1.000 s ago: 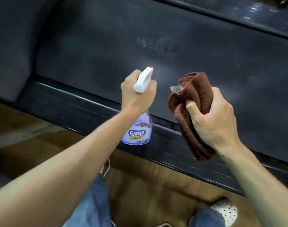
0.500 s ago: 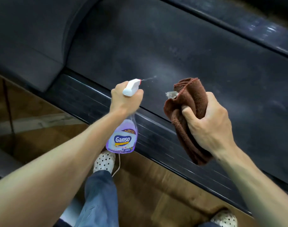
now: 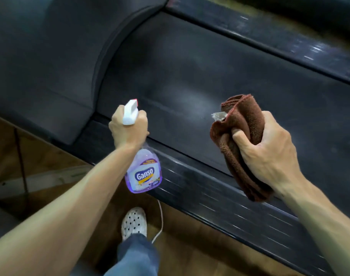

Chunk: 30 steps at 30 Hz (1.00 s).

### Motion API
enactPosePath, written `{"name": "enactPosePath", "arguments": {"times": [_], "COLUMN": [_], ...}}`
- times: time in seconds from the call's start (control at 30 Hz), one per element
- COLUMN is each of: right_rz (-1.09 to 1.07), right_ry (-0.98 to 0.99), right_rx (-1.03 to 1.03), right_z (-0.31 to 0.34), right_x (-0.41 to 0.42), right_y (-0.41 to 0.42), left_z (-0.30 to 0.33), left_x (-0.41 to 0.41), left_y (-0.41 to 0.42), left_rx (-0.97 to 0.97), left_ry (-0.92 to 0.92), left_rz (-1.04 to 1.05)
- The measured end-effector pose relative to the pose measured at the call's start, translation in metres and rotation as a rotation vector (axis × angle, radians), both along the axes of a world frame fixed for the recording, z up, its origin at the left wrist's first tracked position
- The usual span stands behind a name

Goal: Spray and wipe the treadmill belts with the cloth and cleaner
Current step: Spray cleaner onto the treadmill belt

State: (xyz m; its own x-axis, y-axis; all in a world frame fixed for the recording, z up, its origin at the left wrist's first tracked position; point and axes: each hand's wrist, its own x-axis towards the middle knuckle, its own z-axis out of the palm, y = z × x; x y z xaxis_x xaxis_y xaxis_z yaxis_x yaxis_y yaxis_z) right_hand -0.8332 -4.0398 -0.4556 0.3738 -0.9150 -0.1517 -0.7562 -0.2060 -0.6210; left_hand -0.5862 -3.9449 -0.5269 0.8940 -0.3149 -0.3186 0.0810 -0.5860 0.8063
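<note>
At nine o'clock of the cloth you have the spray bottle (image 3: pixel 143 173), clear lilac-purple with a white trigger head tipped in red and a label with white lettering on a blue patch over a yellow band; the cloth (image 3: pixel 242 144) itself is a rusty brown with a small pale tag at its ten o'clock edge. Your treadmill belt (image 3: pixel 190 72) is matte charcoal-black with a faint whitish haze, its side rail (image 3: pixel 219 198) glossy black with fine pale lines. At six o'clock you see a white shoe (image 3: pixel 134 223) with black dots, blue denim trouser leg (image 3: pixel 134 257) and brown wood-grain floor (image 3: pixel 190 251).
</note>
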Motion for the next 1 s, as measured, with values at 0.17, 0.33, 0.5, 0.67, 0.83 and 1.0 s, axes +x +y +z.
{"name": "enactPosePath", "arguments": {"times": [0.17, 0.33, 0.5, 0.67, 0.83, 1.0], "right_rz": [-0.051, -0.045, -0.058, -0.062, -0.056, -0.026], "right_ry": [-0.063, -0.085, -0.118, -0.143, -0.139, -0.112], "right_rx": [-0.054, -0.151, -0.251, -0.345, -0.427, -0.510], "right_z": [-0.018, -0.077, -0.131, -0.156, -0.146, -0.106], "right_x": [0.007, -0.006, -0.021, -0.021, -0.020, -0.017], "right_y": [-0.022, -0.062, -0.096, -0.104, -0.088, -0.058], "left_z": [0.001, -0.030, -0.058, -0.078, -0.075, -0.042], "left_x": [-0.006, -0.028, -0.049, -0.061, -0.066, -0.062], "left_y": [-0.036, -0.091, -0.129, -0.141, -0.133, -0.106], "left_rx": [-0.126, -0.271, -0.442, -0.562, -0.573, -0.680], "left_ry": [0.081, 0.080, 0.027, -0.022, -0.017, -0.094], "left_rz": [-0.238, -0.374, -0.471, -0.488, -0.570, -0.505]}}
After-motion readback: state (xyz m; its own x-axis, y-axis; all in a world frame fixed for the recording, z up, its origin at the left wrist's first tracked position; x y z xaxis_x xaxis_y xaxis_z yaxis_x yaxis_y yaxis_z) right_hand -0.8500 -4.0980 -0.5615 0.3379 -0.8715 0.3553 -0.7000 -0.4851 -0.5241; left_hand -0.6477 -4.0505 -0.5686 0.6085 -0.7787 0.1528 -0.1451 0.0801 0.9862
